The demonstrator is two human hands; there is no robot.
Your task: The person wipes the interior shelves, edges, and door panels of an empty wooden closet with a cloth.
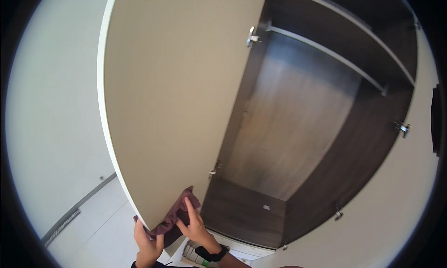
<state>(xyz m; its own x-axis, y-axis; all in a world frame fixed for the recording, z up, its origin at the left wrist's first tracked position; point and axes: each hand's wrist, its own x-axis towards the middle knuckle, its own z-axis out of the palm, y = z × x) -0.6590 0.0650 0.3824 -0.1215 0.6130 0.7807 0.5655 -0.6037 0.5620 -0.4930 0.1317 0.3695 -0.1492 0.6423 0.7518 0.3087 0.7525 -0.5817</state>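
Note:
A maroon cloth (171, 221) lies bunched along the lower end of a beige wardrobe door (174, 104), which stands swung out from its cabinet. My left hand (146, 245) grips the door's lower outer corner, with part of the cloth between fingers and panel. Higher up on the same cloth, my right hand (195, 226) presses it to the door face with the fingers spread. A black watch (211, 254) is on my right wrist.
To the right is the dark wood wardrobe interior (293, 128) with a metal hanging rail (324, 51). Metal hinges (252, 37) join the door to the frame. Below my right wrist stands an open drawer or box (190, 254) with packed items. White floor tiles (94, 229) meet a pale wall (56, 111).

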